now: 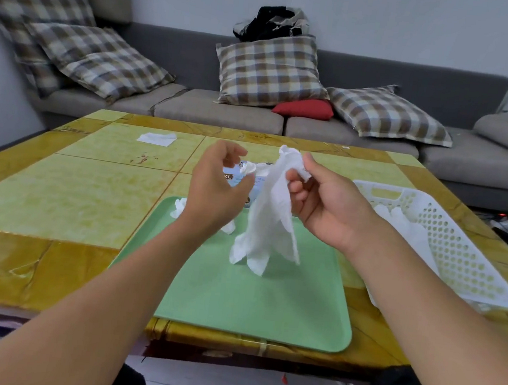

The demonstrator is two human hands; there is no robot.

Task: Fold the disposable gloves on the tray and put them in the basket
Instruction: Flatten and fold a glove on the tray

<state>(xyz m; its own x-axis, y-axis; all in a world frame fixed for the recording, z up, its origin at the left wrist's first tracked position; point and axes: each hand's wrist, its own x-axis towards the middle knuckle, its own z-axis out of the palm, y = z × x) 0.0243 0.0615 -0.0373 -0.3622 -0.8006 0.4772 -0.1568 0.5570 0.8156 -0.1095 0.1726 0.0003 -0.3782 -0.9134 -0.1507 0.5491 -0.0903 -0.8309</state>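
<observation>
Yellow table [69,193], green tray [253,310]; glove [270,221] pinched by right hand [326,205] and left hand [215,194].

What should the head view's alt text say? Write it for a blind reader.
The right hand pinches a white disposable glove hanging above a green tray, the left hand holding its other corner. A white basket sits right.

At frame centre I see my right hand [323,199] pinching a white glove [270,215] above the green tray [267,302]; my left hand [216,188] pinches its other corner.
</observation>
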